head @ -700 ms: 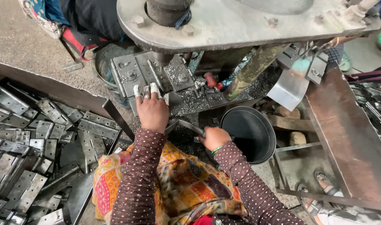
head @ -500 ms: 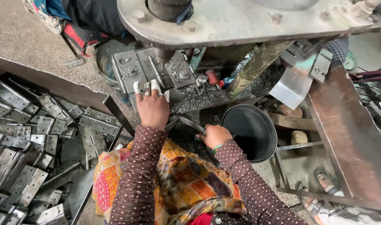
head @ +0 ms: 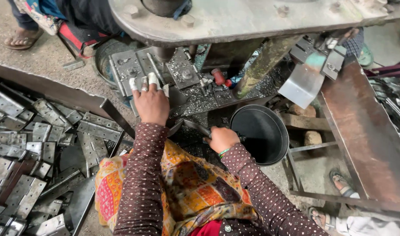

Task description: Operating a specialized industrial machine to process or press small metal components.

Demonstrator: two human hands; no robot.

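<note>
My left hand [head: 151,101], its fingertips wrapped in white tape, rests flat on a grey metal plate [head: 134,70] lying on the bed of a press machine [head: 235,22]. Metal chips litter the bed around it. Lower down, my right hand [head: 220,139] is closed around a thin dark metal bar [head: 195,126] that runs leftward under the bed's front edge. Both arms wear brown dotted sleeves over a yellow and orange patterned cloth on my lap.
A heap of grey hinge plates [head: 29,148] fills a tray on the left. A black round pan [head: 261,133] sits right of my right hand. A rusty sloped chute [head: 361,135] runs along the right. Other people's sandalled feet [head: 18,40] show at top left and bottom right.
My left hand has slid a little further onto the plate on the bed. My right hand keeps its grip on the bar in about the same place.
</note>
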